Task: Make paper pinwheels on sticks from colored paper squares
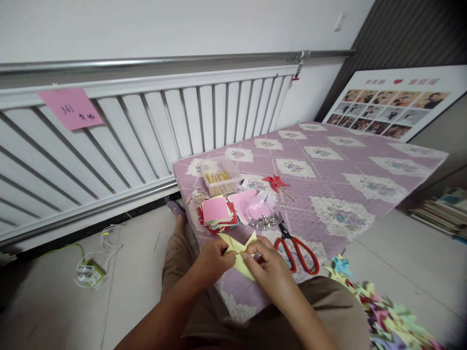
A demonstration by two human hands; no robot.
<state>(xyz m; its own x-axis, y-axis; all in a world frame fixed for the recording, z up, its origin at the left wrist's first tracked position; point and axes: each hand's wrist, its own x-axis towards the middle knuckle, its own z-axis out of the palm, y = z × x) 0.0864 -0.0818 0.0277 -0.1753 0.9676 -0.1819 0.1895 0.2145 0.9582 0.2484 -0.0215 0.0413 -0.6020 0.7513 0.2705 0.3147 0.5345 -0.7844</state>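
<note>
A yellow paper pinwheel, its corners folded inward, is held over the near end of the table. My left hand pinches its left side, fingers closed. On its right side my right hand grips it, thumb near the centre. Scissors with red handles lie just right of my right hand. Beyond the hands are a stack of coloured paper squares, a clear container of small metal pieces and a plastic box of wooden sticks. A finished red pinwheel on a stick lies farther back.
A purple patterned cloth covers the table. Many coloured paper pinwheels are heaped at the lower right. A white radiator stands behind the table. A power strip with cables lies on the floor at left.
</note>
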